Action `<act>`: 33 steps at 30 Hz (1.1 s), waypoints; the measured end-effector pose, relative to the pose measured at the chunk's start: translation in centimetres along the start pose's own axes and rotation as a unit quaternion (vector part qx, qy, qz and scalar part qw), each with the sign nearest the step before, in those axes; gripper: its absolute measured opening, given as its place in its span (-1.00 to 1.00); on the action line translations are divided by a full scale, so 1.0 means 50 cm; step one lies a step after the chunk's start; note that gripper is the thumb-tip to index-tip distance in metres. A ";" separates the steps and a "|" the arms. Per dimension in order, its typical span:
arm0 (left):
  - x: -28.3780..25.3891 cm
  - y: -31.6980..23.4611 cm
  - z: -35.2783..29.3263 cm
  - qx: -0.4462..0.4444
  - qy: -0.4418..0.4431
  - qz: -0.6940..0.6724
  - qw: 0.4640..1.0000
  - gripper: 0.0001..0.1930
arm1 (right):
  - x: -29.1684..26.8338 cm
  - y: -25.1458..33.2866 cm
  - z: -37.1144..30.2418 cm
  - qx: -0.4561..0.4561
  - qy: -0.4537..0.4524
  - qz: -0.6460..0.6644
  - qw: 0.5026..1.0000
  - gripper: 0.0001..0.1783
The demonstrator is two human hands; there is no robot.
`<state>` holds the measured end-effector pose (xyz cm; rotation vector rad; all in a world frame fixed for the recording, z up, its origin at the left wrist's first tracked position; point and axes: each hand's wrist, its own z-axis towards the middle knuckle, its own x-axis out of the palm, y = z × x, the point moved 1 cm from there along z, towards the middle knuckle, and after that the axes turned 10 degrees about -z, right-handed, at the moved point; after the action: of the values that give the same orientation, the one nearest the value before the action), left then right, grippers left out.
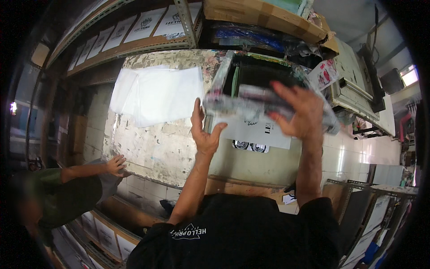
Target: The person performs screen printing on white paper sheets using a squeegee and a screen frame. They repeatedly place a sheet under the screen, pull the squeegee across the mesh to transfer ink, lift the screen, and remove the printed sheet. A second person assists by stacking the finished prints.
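Screen frame [268, 105] tilted, long axis left-right

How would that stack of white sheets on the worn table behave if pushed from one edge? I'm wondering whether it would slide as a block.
The stack of white sheets looks thin and floppy, with edges already fanned, so it would probably shear apart rather than move as one. The table surface is rough and flaking, so the bottom sheets might drag. They look light.

dim indoors | window glare far right | fisheye rim dark | hands perhaps motion-blurred
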<state>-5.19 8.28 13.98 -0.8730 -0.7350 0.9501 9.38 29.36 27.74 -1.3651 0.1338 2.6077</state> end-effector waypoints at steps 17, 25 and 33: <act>-0.087 0.201 -0.103 -0.222 -0.175 0.042 0.958 -0.82 | -0.042 -0.128 0.234 0.049 0.014 0.035 0.998 -0.46; -0.480 0.189 -0.052 -0.162 -0.310 0.136 0.927 -0.85 | -0.038 -0.126 0.225 0.045 0.026 0.038 0.998 -0.45; -0.663 0.150 -0.005 0.109 -0.403 0.774 0.475 -0.73 | -0.024 -0.131 0.215 0.034 0.001 0.048 0.998 -0.42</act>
<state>-21.10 -19.43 2.38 -0.6393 -0.3343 3.2143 2.81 37.42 34.94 -1.3705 0.2931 2.6516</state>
